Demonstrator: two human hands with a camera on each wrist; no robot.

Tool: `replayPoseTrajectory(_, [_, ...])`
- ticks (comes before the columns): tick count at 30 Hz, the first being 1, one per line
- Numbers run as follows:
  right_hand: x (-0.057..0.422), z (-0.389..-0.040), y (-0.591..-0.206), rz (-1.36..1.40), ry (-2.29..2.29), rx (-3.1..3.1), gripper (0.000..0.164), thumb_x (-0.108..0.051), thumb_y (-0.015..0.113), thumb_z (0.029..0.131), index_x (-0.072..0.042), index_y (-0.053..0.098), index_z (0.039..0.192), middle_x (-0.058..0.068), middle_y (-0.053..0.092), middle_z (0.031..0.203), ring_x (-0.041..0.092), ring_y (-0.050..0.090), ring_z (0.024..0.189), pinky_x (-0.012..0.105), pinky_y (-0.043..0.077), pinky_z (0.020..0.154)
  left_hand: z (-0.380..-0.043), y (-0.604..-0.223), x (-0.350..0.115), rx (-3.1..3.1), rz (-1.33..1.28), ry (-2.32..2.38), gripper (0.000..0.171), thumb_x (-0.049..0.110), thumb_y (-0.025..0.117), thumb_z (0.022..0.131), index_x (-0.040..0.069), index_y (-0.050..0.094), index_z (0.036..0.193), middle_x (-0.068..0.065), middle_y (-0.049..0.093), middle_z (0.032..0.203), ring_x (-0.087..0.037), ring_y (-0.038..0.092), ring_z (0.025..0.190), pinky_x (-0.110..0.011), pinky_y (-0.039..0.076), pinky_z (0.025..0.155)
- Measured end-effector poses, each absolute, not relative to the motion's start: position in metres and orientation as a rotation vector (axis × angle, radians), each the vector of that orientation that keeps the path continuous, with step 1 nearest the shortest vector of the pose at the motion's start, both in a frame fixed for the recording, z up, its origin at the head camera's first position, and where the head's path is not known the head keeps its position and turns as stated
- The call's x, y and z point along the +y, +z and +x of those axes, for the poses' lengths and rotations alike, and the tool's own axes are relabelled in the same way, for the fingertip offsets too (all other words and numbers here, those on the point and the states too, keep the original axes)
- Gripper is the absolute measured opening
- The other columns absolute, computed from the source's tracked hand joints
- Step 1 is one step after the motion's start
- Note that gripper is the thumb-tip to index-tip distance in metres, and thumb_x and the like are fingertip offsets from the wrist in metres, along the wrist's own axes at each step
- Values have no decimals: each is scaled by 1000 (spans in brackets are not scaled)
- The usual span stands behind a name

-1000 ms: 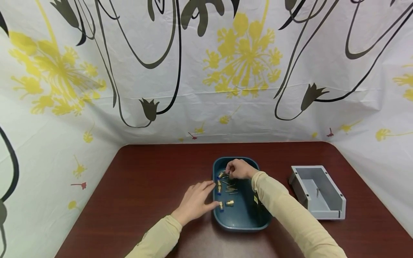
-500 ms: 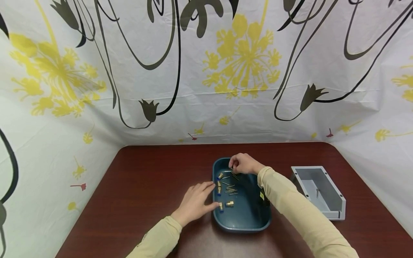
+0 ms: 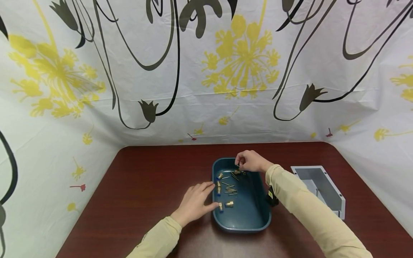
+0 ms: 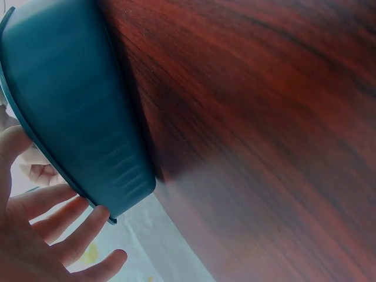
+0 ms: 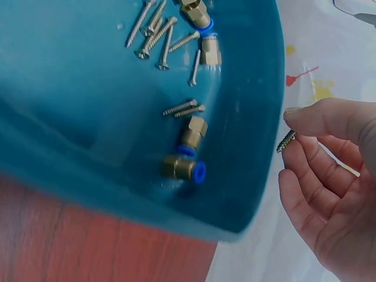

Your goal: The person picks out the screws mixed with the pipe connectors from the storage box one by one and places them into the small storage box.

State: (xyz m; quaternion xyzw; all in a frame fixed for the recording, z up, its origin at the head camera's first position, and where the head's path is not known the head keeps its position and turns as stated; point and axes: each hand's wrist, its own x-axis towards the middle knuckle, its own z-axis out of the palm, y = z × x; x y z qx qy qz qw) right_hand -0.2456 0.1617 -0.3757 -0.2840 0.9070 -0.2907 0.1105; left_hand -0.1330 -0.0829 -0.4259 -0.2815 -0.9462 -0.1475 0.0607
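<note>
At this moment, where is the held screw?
In the right wrist view, the screw is pinched by the right hand, just right of the blue tray.

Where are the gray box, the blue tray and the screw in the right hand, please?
Gray box (image 3: 324,186), head view, inner wall.
Blue tray (image 3: 249,197), head view, bare floor.
Held screw (image 5: 286,141), right wrist view, threaded part.
</note>
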Motion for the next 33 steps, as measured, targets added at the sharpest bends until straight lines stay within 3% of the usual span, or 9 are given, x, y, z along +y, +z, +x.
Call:
replayPoseTrajectory(23, [208, -242, -352, -839, -800, 2762, 10, 2, 61, 76, -3, 61, 85, -1, 54, 69, 15, 48, 61, 31, 41, 57, -133, -426, -83, -2841, -863, -420, 61, 48, 58, 80, 7, 51, 125, -5, 47, 125, -23, 46, 110, -44, 36, 87])
replayPoseTrajectory(33, [233, -238, -348, -806, -784, 2796, 11, -1, 63, 76, -9, 60, 82, 0, 54, 70, 14, 49, 63, 31, 41, 58, -133, -427, -83, -2850, -860, -416, 62, 49, 57, 80, 8, 50, 126, -5, 46, 126, -23, 45, 111, -45, 35, 88])
